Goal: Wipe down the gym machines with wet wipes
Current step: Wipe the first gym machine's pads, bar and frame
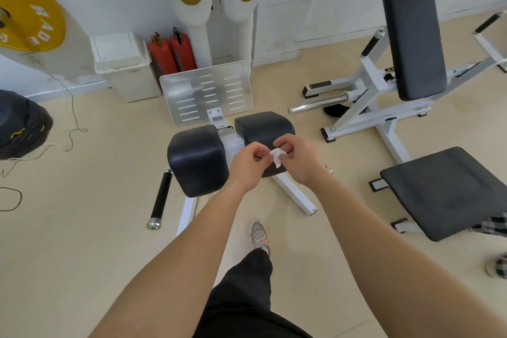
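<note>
A small crumpled white wet wipe [277,157] is pinched between my left hand [248,163] and my right hand [297,158], both held out in front of me. Below them stands a white-framed gym machine with two black pads: the left pad [196,159] is in full view, the right pad [263,125] is partly hidden behind my hands. A perforated metal footplate [208,93] rises at the machine's far end. A black handle bar [160,199] sticks out at its lower left.
A second white machine with a tall black back pad [411,30] and black seat [450,189] stands on the right. Two red fire extinguishers [171,51] and a white bin [123,66] sit by the wall. A yellow weight plate [27,11] is upper left, cords [65,129] lie on the floor.
</note>
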A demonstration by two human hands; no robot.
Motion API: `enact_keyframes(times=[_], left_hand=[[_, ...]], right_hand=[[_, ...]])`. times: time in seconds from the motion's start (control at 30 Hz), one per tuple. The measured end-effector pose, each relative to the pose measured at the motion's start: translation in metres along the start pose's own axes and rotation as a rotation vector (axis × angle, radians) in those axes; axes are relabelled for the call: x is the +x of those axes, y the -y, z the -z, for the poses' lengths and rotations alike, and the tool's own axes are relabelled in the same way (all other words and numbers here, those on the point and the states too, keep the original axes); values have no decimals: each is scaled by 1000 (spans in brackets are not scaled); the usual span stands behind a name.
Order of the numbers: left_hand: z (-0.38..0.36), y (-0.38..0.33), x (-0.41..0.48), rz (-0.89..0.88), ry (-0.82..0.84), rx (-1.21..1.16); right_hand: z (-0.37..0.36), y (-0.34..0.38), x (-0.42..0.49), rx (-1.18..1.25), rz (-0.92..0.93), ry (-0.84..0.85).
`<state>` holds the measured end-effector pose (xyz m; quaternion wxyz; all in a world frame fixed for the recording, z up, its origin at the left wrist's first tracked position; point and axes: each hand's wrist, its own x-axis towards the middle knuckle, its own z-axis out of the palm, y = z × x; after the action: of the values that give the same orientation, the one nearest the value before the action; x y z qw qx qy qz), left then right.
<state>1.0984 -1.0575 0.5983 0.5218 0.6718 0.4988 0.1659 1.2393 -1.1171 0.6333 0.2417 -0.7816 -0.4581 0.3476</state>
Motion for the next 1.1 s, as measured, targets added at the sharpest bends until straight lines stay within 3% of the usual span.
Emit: enact_keyframes(times=[0.3, 0.6, 0.8, 1.1], left_hand=[[3, -23, 126, 57, -107, -57], [24, -24, 176, 102, -152, -38], [29, -45, 203, 129, -166, -71], [27, -69, 252, 180, -165, 149]], right_hand=[[43, -6, 137, -79, -8, 86], [58, -10, 212, -119, -16, 193], [62, 5, 249, -114, 69, 438], [92, -20, 312, 22, 93, 469]])
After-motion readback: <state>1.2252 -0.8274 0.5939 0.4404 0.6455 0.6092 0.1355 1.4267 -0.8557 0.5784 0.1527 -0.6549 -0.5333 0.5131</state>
